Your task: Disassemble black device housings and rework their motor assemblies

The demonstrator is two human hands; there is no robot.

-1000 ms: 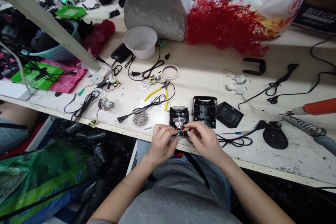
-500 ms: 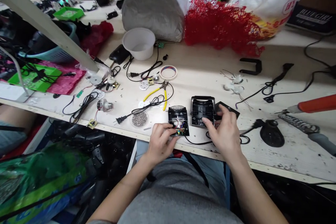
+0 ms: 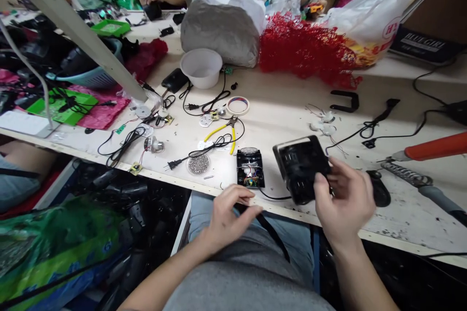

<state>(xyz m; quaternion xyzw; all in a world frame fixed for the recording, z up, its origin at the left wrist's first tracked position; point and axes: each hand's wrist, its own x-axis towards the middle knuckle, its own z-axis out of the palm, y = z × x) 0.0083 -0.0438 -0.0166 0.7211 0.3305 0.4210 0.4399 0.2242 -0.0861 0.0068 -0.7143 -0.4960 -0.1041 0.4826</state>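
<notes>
My right hand [image 3: 343, 199] grips a black plastic housing [image 3: 301, 167] by its right side, tilted and raised off the bench; motion blurs it a little. A second black housing part [image 3: 250, 169] lies open-side up on the bench, with wires and a small circuit board showing inside. A black cable runs from it to the right. Just below that part, at the bench edge, my left hand [image 3: 235, 211] is held with its thumb and fingers apart and nothing between them. A dish of small screws [image 3: 198, 163] stands to the left.
Yellow-handled pliers [image 3: 222, 132], a tape roll [image 3: 238, 105] and a white bowl [image 3: 201, 69] are beyond the parts. On the right lie an orange-handled tool [image 3: 434, 146] and a soldering iron holder [image 3: 404, 174]. Red netting [image 3: 306, 51] and bags line the back. Other people sit opposite.
My right hand has lifted the black housing off the bench and tilted it. My left hand has let go of the wired part and drawn back towards me.
</notes>
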